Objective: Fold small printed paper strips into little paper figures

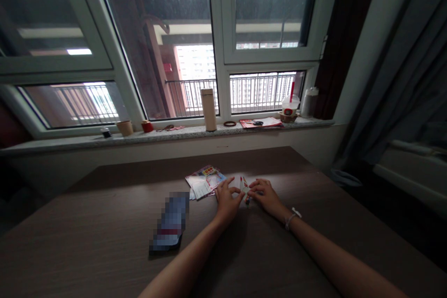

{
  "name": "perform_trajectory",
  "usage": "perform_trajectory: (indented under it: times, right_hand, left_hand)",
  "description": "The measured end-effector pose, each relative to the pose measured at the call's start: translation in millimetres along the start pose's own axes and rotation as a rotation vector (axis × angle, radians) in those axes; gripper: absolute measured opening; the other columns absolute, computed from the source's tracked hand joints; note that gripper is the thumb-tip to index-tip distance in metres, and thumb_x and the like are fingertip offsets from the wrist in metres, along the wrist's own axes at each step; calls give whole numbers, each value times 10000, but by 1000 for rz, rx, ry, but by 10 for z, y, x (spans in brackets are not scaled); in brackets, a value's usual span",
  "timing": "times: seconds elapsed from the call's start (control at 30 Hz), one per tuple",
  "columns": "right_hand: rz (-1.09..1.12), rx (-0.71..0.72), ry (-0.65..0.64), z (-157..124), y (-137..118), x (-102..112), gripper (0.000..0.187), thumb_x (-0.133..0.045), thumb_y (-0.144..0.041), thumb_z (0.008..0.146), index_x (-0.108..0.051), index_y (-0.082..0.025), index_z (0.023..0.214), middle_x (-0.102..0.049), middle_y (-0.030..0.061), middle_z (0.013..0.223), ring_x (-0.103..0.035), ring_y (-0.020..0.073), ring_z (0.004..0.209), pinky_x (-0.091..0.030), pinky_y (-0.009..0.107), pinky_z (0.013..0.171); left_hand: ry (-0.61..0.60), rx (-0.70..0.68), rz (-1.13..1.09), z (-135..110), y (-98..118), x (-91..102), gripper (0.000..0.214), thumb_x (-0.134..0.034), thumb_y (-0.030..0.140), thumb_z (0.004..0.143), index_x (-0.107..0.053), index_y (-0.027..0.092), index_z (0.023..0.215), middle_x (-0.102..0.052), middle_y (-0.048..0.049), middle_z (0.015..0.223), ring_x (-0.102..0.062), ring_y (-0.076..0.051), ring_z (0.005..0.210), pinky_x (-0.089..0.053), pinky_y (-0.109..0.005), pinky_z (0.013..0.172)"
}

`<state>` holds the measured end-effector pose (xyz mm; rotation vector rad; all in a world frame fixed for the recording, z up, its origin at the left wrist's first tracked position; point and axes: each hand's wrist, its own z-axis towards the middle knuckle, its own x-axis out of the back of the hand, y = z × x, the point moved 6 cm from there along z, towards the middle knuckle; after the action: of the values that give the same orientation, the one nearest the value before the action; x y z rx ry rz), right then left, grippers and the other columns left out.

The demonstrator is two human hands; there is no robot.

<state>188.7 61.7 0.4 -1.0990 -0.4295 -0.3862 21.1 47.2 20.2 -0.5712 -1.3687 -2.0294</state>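
Observation:
Between my two hands is a small piece of folded paper (245,187), white with red and dark print, with pointed tips standing up. My left hand (228,198) pinches its left side between thumb and fingers. On the other side, my right hand (266,194) grips it with thumb and forefinger; a bracelet circles that wrist. Both hands are just above the brown table (115,223). Just left of my left hand lies a small stack of colourful printed leaflets (205,181). Nearer to me is a phone-shaped object (170,221), its surface blurred by large pixels.
Along the stone windowsill (181,134) behind the table stand a beige thermos (208,109), a paper cup (125,127), a red spool-like item (147,126), a drink cup with a red straw (290,104) and a grey bottle (309,102). Scissors (257,123) lie on red-and-white papers (274,122).

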Motion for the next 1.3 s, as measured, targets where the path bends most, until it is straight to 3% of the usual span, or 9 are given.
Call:
perform_trajectory:
  times: [0.2,0.6,1.03,1.3]
  right_hand:
    - [-22,-10,-27,-9,-50,-13,202,-634,-432,794,-715,-258,732,-623,46,1041,-426,248,1155,-301,413,1061]
    - [-13,-15,53,-11,-72,36,107,-671,-346,769,-721,-251,777,-625,57,1084,-467,248,1131,-355,415,1028]
    - [-12,3,-8,-17,-136,-61,69,-659,-302,756,-669,-246,717,-594,36,1103,-431,236,1157,-312,408,1058]
    - [13,-6,52,5,-74,7,114,-662,-365,767,-688,-257,742,-594,43,1040,-459,242,1118,-334,394,1024]
  left_hand:
    - [19,6,-15,-15,17,13,51,-696,240,746,-697,224,698,-563,-21,1322,-414,-248,1253,-283,-437,1092]
    - [26,51,-24,26,-39,43,49,-737,292,728,-740,243,724,-572,-23,1304,-438,-259,1231,-296,-426,1086]
    - [1,49,-24,-21,71,-22,14,-711,226,686,-705,215,693,-504,-36,1371,-397,-269,1270,-276,-437,1106]
    - [32,80,-34,14,-7,29,46,-716,277,735,-741,239,743,-521,-36,1329,-404,-264,1264,-274,-420,1110]
